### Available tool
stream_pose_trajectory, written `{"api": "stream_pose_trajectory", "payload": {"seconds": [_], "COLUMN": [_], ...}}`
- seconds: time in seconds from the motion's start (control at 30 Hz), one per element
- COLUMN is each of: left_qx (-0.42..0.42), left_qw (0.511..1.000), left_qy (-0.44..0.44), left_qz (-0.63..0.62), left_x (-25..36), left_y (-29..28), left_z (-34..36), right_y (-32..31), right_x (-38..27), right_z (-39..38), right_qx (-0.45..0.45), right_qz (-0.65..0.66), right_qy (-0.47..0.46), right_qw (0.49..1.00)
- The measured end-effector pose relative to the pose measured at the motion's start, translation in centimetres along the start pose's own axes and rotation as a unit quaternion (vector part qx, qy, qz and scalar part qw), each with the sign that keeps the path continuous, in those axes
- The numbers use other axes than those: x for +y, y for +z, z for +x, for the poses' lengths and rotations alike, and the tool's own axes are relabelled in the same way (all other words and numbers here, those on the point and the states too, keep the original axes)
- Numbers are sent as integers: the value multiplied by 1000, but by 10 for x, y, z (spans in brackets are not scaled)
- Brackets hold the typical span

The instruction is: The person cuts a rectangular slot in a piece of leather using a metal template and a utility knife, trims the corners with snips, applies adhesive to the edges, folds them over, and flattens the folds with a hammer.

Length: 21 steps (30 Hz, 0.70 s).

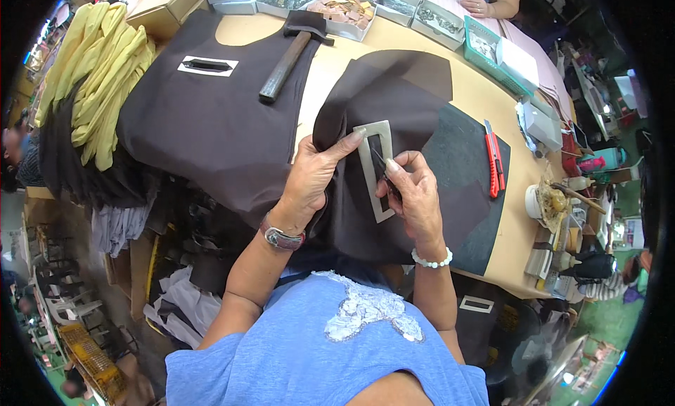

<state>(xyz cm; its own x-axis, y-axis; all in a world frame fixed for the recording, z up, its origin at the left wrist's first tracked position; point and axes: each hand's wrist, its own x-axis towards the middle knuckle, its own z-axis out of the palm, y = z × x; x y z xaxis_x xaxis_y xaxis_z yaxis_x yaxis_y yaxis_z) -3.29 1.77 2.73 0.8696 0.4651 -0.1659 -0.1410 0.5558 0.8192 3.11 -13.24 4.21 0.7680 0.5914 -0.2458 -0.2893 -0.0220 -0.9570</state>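
Note:
A dark brown sheet of material [355, 230] lies partly folded before me, with a pale rectangular frame [368, 175] set on it around a long slot. My left hand [308, 177] pinches the sheet and the frame's upper left corner, thumb on top. In my right hand [418, 198] is a thin dark pointed tool [378, 155], its tip at the slot; the fingers hide most of it, so its kind is unclear. Under the sheet's right part lies a dark green mat [460, 142], bearing a red utility knife [493, 160].
To the left, a hammer [285, 67] rests on another brown panel [211, 118] with a similar framed slot [204, 66]. Yellow cloth pieces [98, 75] hang at the far left. Small-parts trays [439, 23] line the back, near another person's hand [477, 7]. A messy glue pot [538, 202] stands right.

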Motion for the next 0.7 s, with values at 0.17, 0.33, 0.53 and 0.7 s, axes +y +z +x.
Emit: {"api": "stream_pose_trajectory", "payload": {"seconds": [0.17,0.33,0.53,0.7], "left_qx": [-8,-31,-44,-39], "left_qw": [1000,999,997,998], "left_qy": [6,20,53,52], "left_qz": [0,10,30,21], "left_x": [-2,-2,-3,-4], "left_y": [4,2,1,3], "left_z": [-4,-6,-7,-9], "right_y": [1,1,0,-1], "right_x": [-6,-6,-5,-5], "right_z": [1,1,1,0], "right_qx": [-9,-16,-24,-19], "right_qz": [41,50,60,58], "right_qy": [-12,-19,-22,-18], "right_qw": [999,998,998,998]}}
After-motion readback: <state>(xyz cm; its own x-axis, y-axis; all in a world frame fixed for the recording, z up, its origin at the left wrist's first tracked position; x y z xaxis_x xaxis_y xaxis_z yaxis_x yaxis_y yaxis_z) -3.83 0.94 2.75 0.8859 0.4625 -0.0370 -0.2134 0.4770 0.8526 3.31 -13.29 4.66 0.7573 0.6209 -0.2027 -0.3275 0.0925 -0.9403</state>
